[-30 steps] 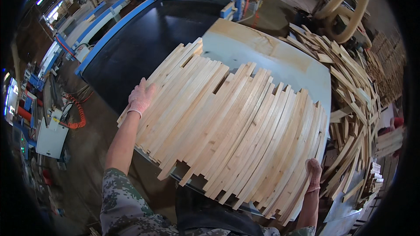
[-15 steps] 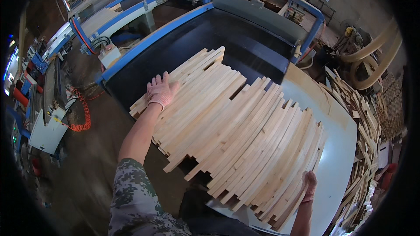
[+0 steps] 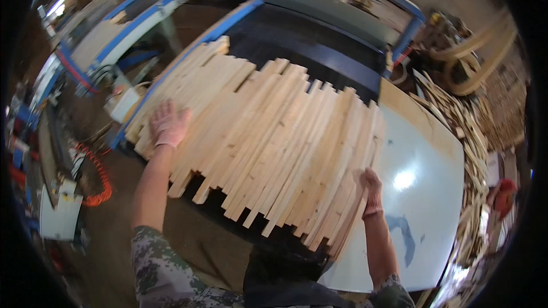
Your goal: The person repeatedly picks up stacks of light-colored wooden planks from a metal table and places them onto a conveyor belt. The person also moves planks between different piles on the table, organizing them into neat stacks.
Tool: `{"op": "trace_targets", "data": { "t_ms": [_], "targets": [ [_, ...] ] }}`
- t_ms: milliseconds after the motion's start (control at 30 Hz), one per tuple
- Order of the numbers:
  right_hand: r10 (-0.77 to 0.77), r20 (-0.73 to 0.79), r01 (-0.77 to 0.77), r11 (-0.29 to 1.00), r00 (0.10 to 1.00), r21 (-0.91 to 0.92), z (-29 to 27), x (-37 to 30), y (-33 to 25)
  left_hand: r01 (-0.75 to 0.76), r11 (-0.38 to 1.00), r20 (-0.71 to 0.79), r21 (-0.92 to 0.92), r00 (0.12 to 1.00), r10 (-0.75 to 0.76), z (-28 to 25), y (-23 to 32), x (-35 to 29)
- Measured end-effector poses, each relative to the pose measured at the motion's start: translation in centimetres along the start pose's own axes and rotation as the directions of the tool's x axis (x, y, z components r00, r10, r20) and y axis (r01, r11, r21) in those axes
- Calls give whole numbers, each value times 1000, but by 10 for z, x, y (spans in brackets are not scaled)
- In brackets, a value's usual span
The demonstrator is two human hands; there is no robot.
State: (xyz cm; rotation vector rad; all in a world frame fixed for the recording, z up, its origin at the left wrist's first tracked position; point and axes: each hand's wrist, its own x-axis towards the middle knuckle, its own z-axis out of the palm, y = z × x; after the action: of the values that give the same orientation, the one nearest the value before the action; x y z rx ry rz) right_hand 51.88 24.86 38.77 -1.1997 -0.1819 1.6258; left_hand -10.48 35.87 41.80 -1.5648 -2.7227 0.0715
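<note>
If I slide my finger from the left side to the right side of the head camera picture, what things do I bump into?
Orange coiled hose → left hand → fanned row of pale wooden slats → right hand → pale blue tabletop → heap of wood offcuts.

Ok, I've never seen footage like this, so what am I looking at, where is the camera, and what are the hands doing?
The camera sits on a person's head and looks down through a fisheye lens, so straight edges bend near the rim. The two forearms coming in from the bottom are the wearer's own. A fanned batch of pale wooden slats lies partly on a dark machine bed with a blue frame and partly beside a pale table. The left hand, gloved, presses flat on the slats' left side. The right hand presses against their right edge. Neither hand lifts anything. More loose wood strips are piled to the right.
</note>
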Motion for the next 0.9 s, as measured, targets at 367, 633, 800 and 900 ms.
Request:
{"op": "trace_targets", "data": {
  "t_ms": [367, 633, 800, 900],
  "targets": [
    [-103, 2, 102, 977, 995, -186, 21, -10, -20, -27, 1000, 18, -4, 999, 28, 10, 13, -5],
    [-126, 109, 164, 850, 986, -501, -14, 15, -25, -461, 788, -260, -408, 886, 384, 30, 148, -126],
    [36, -19, -35, 492, 999, -870, 8, -24, -57, -566, 589, -210, -577, 800, 563, -29, 181, -238],
    [30, 59, 46, 329, 998, -943, -4, -21, -55, -516, 520, -161, -680, 798, 580, -44, 163, -273]
  ]
}}
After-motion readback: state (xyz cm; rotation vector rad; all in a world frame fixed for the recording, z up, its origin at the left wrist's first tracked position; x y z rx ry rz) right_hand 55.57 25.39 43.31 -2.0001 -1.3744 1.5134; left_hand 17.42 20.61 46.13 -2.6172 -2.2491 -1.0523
